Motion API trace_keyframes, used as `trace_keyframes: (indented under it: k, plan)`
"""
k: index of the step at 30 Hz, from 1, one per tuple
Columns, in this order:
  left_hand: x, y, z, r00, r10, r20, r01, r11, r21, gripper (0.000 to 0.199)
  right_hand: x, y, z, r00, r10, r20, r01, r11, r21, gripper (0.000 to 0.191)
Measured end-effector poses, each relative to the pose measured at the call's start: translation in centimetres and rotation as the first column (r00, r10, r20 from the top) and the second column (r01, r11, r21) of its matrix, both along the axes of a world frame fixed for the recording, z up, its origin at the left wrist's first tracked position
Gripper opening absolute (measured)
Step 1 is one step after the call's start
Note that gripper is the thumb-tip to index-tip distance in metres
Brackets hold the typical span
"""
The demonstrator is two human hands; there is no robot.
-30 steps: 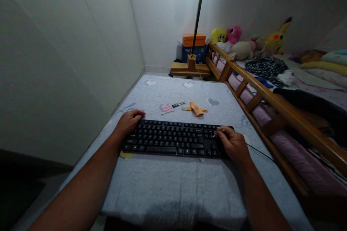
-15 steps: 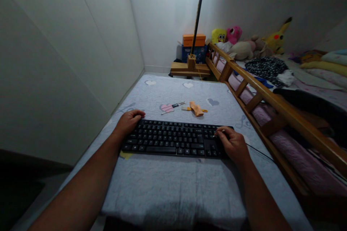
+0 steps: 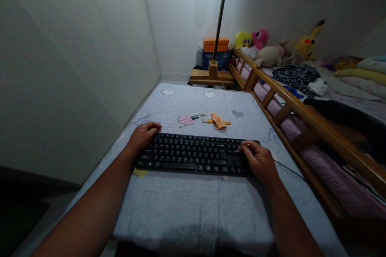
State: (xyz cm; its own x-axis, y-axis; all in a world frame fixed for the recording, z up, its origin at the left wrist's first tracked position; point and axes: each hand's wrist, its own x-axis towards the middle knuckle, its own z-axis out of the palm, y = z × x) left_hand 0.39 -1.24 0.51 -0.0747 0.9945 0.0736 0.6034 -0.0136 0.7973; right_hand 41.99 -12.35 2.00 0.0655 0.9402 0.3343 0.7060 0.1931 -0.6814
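A black keyboard [image 3: 182, 153] lies flat on the quilted cloth in front of me. My left hand [image 3: 143, 138] is closed around its upper left corner, thumb along the back edge. Over the number-pad side, my right hand [image 3: 259, 160] pinches a thin cotton swab [image 3: 238, 151], its tip down at the keys left of the number pad. My right palm hides much of the number pad. Behind the keyboard lie another cotton swab [image 3: 186, 125], a slim tool with a dark grip and metal end [image 3: 196, 117], and an orange cloth [image 3: 219, 122] across a yellow-handled brush [image 3: 206, 121].
The keyboard's cable [image 3: 289, 169] runs off to the right. A wooden bed rail [image 3: 289, 100] borders the table's right side, with plush toys beyond. White cabinet doors [image 3: 90, 56] stand on the left. A lamp stand on a wooden base [image 3: 212, 74] is at the back.
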Motion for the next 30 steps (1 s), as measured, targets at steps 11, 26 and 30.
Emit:
trace_keyframes:
  k: [11,26,30]
  plan:
    - [-0.04,-0.1,-0.07,1.0,0.005,0.006,-0.005,1.0,-0.005,0.029,0.02,0.1,0.01,1.0,-0.002,0.004,0.002,1.0,0.006,0.021]
    - [-0.02,-0.09,-0.13,1.0,0.009,-0.017,-0.009,1.0,-0.003,0.028,0.13,-0.03,0.14,1.0,0.023,0.012,-0.023,1.0,-0.011,0.022]
    - [-0.01,-0.1,0.01,1.0,0.001,-0.019,-0.001,1.0,0.0,0.028,0.06,-0.01,0.26,1.0,0.024,0.012,-0.024,1.0,-0.005,0.022]
